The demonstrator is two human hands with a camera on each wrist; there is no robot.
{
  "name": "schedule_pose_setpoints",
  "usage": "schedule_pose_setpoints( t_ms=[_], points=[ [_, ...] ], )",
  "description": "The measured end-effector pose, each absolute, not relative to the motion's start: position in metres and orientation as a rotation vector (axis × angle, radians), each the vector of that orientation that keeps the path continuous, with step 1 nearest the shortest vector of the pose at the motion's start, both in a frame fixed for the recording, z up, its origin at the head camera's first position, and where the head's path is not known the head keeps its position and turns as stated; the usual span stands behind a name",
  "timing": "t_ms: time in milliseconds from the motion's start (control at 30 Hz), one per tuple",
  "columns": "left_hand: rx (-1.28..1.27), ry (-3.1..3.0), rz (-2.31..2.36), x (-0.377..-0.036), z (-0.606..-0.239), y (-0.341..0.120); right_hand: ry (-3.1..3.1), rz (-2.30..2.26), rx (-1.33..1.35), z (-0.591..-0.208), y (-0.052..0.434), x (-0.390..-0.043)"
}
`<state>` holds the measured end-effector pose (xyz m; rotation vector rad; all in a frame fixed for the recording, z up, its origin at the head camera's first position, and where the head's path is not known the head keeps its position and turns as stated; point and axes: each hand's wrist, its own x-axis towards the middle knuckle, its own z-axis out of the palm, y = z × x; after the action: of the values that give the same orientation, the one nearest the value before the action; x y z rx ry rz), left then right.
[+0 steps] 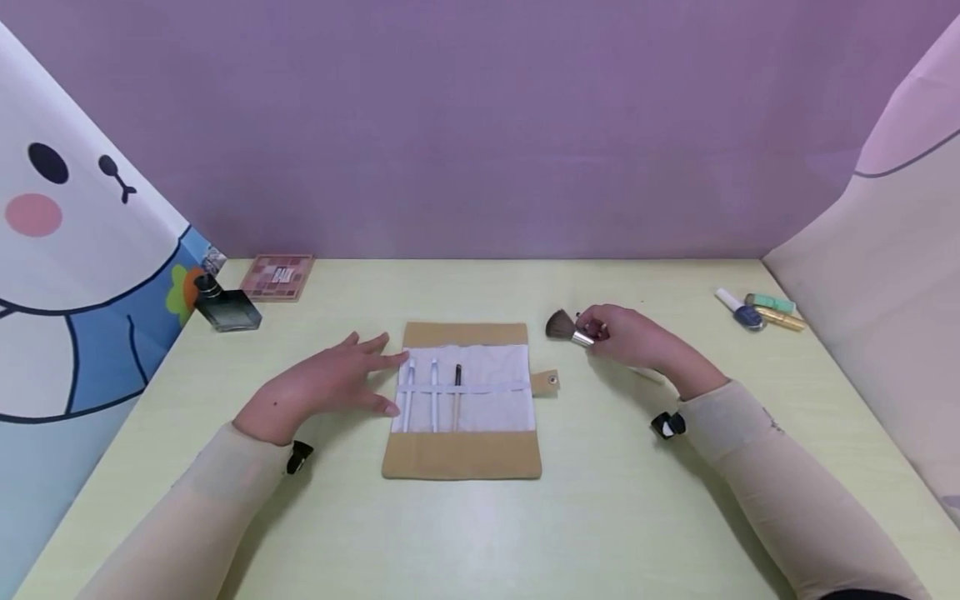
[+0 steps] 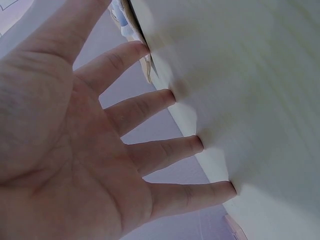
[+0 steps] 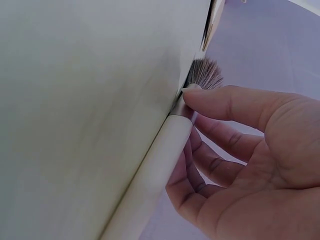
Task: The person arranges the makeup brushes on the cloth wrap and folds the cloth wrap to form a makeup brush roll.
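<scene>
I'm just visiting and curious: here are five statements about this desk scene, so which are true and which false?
1. The right hand grips a fluffy brush. True.
2. The brush roll lies closed. False: it lies unrolled flat, with brushes tucked under its strap.
3. The left hand holds a brush. False: its fingers are spread flat, at the roll's left edge.
4. A dark bottle stands at the far left of the table. True.
5. The eyeshadow palette sits beside the right hand. False: it lies far left, behind the bottle.

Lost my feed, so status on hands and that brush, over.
Left hand open, fingers flat at the tan fabric brush roll. Right hand pinching the white-handled fluffy makeup brush on the table. Nothing between brush and roll.
</scene>
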<state>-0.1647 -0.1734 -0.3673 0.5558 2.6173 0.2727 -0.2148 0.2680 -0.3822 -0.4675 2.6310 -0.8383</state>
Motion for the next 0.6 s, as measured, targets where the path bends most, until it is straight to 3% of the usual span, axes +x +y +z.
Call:
schedule_pose_setpoints(
  t_ms=[600],
  points=[
    [0.557, 2.614, 0.298, -0.1654, -0.372, -0.1742, 2.636, -0.806, -0.464, -0.3758, 0.2668, -0.2112]
  ],
)
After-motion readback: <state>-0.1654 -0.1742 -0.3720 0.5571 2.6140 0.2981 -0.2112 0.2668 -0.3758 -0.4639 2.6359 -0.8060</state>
